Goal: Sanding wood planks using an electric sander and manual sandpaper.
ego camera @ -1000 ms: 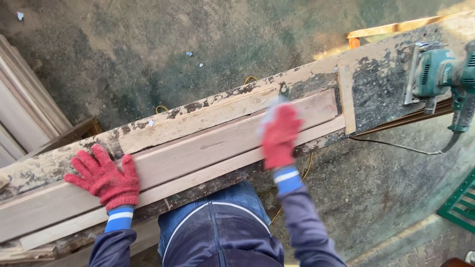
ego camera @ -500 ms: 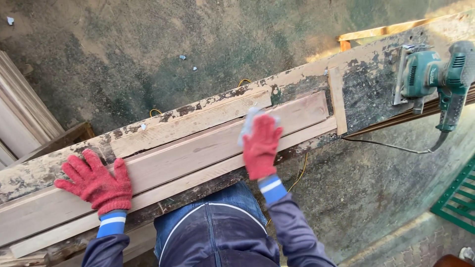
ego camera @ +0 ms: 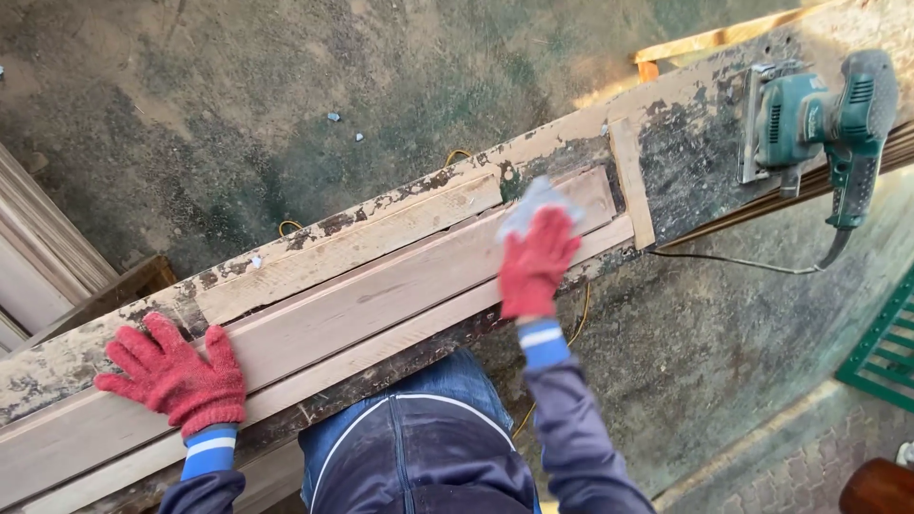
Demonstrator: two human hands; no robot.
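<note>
The right hand (ego camera: 535, 265), in a red knitted glove with a blue and white cuff, lies on the long pale wooden board (ego camera: 381, 295) toward its right end, and its fingers press a small pale sheet of sandpaper (ego camera: 533, 202) flat against the wood; the sheet sticks out past the fingertips on the far side, and the fingers are stretched over it rather than curled. The left hand (ego camera: 171, 379), gloved the same way, rests open and flat on the left part of the same board, fingers spread, gripping nothing. The board runs slantwise from the near left to the far right and lies on a worn counter (ego camera: 685, 162) with flaking dark paint, between a narrower pale strip (ego camera: 352, 252) on the far side and another thin strip (ego camera: 400, 341) along the near edge. A short upright slat (ego camera: 631, 181) crosses the counter just beyond the board's right end. Further right on the counter sits a green electric sander (ego camera: 809, 119), well apart from both hands, its dark cord (ego camera: 733, 262) hanging down the near side. The person's blue jeans and dark jacket (ego camera: 419, 457) show below the counter's near edge. Behind the counter is a dusty ground (ego camera: 286, 95), with stacked pale planks (ego camera: 38, 266) at the far left and a green metal grid (ego camera: 881, 357) at the right edge
</note>
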